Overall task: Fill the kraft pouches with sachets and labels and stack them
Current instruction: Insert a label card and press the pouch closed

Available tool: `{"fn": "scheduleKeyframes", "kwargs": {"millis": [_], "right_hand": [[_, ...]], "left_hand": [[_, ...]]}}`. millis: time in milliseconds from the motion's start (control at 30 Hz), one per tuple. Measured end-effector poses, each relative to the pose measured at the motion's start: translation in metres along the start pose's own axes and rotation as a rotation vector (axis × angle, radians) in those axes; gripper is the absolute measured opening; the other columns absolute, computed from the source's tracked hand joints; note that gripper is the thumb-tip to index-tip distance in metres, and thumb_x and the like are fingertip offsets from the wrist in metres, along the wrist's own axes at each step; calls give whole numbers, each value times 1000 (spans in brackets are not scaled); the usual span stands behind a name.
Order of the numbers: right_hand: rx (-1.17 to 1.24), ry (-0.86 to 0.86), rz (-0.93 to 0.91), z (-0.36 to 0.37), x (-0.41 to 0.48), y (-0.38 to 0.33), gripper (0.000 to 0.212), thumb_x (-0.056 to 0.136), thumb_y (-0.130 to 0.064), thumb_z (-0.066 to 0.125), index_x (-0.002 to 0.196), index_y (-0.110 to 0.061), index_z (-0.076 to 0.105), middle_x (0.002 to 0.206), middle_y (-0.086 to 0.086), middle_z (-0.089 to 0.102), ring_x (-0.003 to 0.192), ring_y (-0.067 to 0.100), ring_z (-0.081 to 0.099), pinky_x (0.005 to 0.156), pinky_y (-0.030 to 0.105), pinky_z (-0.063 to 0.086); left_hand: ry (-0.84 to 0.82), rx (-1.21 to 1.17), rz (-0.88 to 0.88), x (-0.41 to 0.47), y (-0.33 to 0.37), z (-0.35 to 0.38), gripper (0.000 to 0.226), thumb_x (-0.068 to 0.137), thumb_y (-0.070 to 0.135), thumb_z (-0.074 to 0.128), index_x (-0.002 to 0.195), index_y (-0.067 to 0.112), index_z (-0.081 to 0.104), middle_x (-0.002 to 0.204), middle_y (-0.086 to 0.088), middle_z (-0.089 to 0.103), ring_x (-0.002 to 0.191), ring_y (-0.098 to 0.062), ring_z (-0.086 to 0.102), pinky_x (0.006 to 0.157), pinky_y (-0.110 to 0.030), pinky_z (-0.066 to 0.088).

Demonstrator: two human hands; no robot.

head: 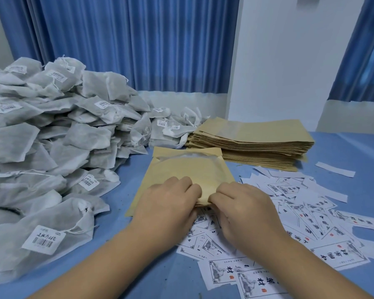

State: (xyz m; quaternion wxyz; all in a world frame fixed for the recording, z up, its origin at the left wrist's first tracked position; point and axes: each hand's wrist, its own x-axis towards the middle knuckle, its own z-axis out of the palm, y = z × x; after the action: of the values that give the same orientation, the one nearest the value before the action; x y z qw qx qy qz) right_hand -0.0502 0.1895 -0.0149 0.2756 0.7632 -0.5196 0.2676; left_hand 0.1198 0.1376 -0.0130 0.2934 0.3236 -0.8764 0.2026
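A kraft pouch point(188, 169) lies flat on the blue table in front of me, its clear window strip towards the far end. Both hands pinch its near edge: my left hand point(168, 203) on the left part, my right hand point(244, 210) on the right part, fingers curled over the paper. A large heap of white mesh sachets point(52, 130) with barcode tags fills the left side. Printed paper labels point(307, 214) lie scattered on the right, some under the pouch's near edge. A stack of flat kraft pouches point(253, 141) sits behind.
The table point(343, 152) has a blue cover. Blue curtains point(127, 39) hang behind, with a white wall point(289, 61) at the back right. One sachet with a barcode tag point(43, 240) lies near the table's front left.
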Motion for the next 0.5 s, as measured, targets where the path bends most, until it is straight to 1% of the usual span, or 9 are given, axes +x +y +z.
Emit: {"fn": "scheduleKeyframes", "kwargs": {"millis": [67, 167, 233, 267, 333, 400, 500], "right_hand": [[5, -10, 11, 0, -1, -1, 22, 49, 1, 73, 61, -13, 62, 60, -1, 51, 51, 22, 47, 47, 25, 32], [45, -42, 20, 0, -4, 0, 22, 55, 2, 78, 67, -12, 65, 64, 1, 54, 54, 22, 50, 46, 28, 40], [63, -54, 30, -2, -6, 3, 21, 59, 2, 79, 71, -11, 67, 68, 2, 56, 57, 23, 52, 47, 31, 44], [54, -54, 42, -4, -6, 4, 23, 57, 2, 80, 71, -11, 68, 68, 2, 56, 58, 24, 52, 46, 32, 45], [24, -46, 59, -6, -7, 6, 26, 52, 6, 80, 66, -11, 68, 63, 2, 54, 55, 24, 51, 43, 32, 44], [5, -38, 47, -7, -7, 5, 27, 46, 10, 77, 61, -10, 65, 58, 2, 50, 52, 24, 49, 40, 30, 41], [26, -48, 2, -7, -7, -1, 29, 39, 12, 69, 55, -9, 56, 57, 3, 46, 50, 24, 45, 38, 27, 35]], "left_hand": [[1, -5, 24, 2, 4, 0, 25, 58, 23, 81, 64, 16, 57, 63, 1, 53, 52, -22, 52, 39, -26, 35], [-8, 22, 42, 3, 7, -1, 32, 53, 22, 84, 56, 18, 53, 58, 3, 49, 48, -21, 50, 41, -23, 27], [-14, 20, 43, 1, 5, -2, 33, 52, 20, 86, 56, 17, 53, 58, 3, 50, 48, -21, 50, 39, -23, 29], [-16, 13, 40, 0, 4, -2, 33, 52, 19, 86, 57, 17, 54, 59, 2, 50, 48, -21, 50, 38, -24, 31], [-12, 10, 24, -1, 3, -2, 31, 53, 16, 85, 61, 16, 55, 62, 1, 51, 50, -22, 51, 37, -26, 32], [-10, 22, 15, -1, 6, -2, 31, 50, 13, 84, 64, 16, 57, 64, 1, 52, 53, -22, 51, 38, -27, 31], [-10, 24, 76, 0, 12, 1, 31, 48, 13, 84, 64, 18, 57, 64, 1, 52, 53, -22, 50, 40, -27, 31]]}}
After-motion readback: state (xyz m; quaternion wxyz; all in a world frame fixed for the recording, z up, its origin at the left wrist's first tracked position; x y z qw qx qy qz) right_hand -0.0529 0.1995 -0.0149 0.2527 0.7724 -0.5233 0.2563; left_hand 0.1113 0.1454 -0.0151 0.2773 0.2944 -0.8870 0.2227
